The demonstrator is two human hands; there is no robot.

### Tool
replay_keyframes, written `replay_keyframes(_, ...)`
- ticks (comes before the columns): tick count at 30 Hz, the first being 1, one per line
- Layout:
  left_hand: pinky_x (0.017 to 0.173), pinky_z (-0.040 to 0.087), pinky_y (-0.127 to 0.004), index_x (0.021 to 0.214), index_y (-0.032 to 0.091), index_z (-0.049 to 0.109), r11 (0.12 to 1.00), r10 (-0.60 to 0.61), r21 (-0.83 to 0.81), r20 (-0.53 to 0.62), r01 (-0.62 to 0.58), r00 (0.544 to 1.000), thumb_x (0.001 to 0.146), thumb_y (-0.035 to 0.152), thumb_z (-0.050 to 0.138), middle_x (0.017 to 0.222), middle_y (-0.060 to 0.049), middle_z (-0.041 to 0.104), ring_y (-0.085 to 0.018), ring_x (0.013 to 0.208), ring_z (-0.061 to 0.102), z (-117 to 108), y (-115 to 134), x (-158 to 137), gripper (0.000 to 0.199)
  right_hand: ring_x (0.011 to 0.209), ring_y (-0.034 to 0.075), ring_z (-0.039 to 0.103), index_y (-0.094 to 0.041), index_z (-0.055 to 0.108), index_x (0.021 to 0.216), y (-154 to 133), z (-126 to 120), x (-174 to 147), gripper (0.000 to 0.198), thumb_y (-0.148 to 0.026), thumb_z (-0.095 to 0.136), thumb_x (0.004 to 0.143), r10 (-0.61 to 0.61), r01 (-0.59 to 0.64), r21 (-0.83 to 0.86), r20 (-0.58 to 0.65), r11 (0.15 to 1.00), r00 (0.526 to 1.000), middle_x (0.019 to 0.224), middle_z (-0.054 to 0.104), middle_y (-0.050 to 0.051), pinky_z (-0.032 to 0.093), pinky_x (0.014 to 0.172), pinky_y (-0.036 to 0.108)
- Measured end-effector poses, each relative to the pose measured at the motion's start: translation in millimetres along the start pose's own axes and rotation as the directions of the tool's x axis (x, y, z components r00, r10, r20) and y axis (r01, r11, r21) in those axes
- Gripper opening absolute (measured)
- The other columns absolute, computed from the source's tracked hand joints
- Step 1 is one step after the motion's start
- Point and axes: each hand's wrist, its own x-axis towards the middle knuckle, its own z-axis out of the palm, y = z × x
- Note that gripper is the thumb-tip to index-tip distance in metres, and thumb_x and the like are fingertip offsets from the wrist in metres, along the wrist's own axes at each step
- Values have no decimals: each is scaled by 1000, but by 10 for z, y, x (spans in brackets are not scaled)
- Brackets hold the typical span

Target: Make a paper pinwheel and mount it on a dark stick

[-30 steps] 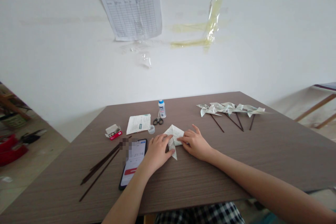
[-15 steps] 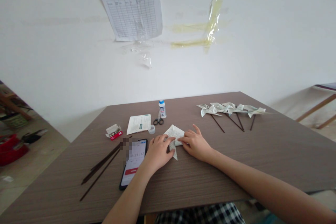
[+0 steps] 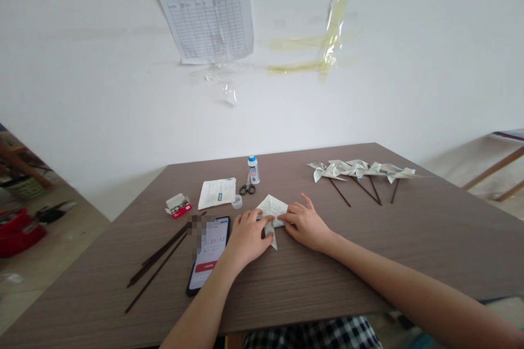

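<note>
A folded piece of printed paper [image 3: 271, 205] lies on the brown table in front of me, with pointed corners at its far side and toward me. My left hand [image 3: 248, 235] covers its left part, thumb and fingers closed on the paper. From the right, my right hand [image 3: 305, 224] pinches the paper's right edge, its little finger raised. The fingertips of both hands nearly meet over the middle of the sheet. Some of the folds are hidden under my fingers. Left of my left hand lies a phone [image 3: 208, 256] with a timer on its screen.
Dark thin sticks [image 3: 158, 256] lie left of the phone. Behind are a small red-and-white box [image 3: 179, 206], a stack of paper [image 3: 216, 193], a tape roll [image 3: 237, 202], scissors [image 3: 247, 189] and a glue bottle [image 3: 253, 170]. Several paper pinwheels [image 3: 360, 169] on sticks lie at the back right.
Almost nothing differs. Both hands stay on the folded paper, with only a slight shift of the fingers.
</note>
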Motion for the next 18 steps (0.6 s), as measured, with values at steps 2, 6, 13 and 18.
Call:
replay_keyframes(2,139,46,-65,159,33,78,1000,1,3,-2,-1,1000,108,29,75,171,-13,69,-42,162,61,-6,6,-4,51,115,31,79,-24,91,129,8,3,-6,34,-15,64,110,-11,11,3,-12,1000,1000,111,86,10,31,139,81)
replay_keyframes(6,138,47,-65,159,33,79,1000,-4,-1,2,4,1000,108,29,76,169,-13,69,-43,162,61,-24,23,-7,51,116,31,79,-27,91,129,28,15,-12,34,-17,64,110,-15,15,12,-27,1000,1000,112,86,10,31,140,78)
replay_keyframes(13,138,47,-65,158,32,79,1000,-9,-5,1,9,1000,107,29,77,168,-14,70,-43,161,62,-16,26,8,52,115,31,80,-27,92,128,42,20,-10,33,-18,65,110,-10,10,11,-22,1000,1000,111,87,10,32,140,78)
replay_keyframes(18,138,47,-64,158,33,79,1000,-8,-1,0,8,1000,106,29,77,166,-13,71,-42,160,63,-22,30,4,52,116,31,79,-25,91,130,44,17,-10,34,-17,64,110,-16,16,4,-22,1000,1000,111,86,11,32,141,78)
